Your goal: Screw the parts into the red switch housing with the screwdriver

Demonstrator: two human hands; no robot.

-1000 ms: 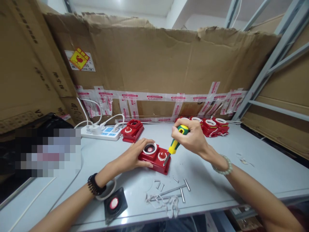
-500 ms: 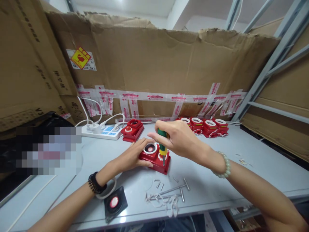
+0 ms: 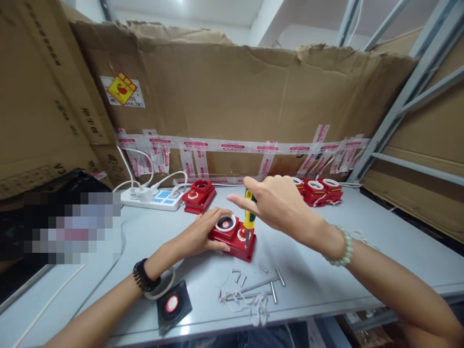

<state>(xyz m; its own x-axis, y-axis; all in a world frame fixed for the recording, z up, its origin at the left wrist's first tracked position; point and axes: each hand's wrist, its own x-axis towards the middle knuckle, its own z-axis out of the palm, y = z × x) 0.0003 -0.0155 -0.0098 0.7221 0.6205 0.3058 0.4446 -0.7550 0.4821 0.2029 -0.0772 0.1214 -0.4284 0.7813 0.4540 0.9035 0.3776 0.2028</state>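
My left hand (image 3: 203,233) grips the left side of a red box (image 3: 237,250), with the thumb along its near edge and the fingers over the far side. This box has a white-ringed round black opening and a red knob on a white dial. My right hand (image 3: 277,200) is closed around a green and yellow screwdriver (image 3: 249,220). The screwdriver's tip meets the box's right front corner, beside the dial; the screw head beneath is too small to make out. Several loose screws (image 3: 238,278) lie in front of the box.
Two T-handled metal tools (image 3: 273,292) lie near the front with tangled white string (image 3: 258,309). A square black speaker-like part (image 3: 172,304) sits left of them. Behind are a power strip (image 3: 159,199), another red box (image 3: 199,195) and several red units (image 3: 319,192). Cardboard (image 3: 232,96) walls the back.
My right hand has turned and shifted a little to the right, and the screwdriver's handle has rotated, showing more yellow. My left hand and the red box have stayed put.
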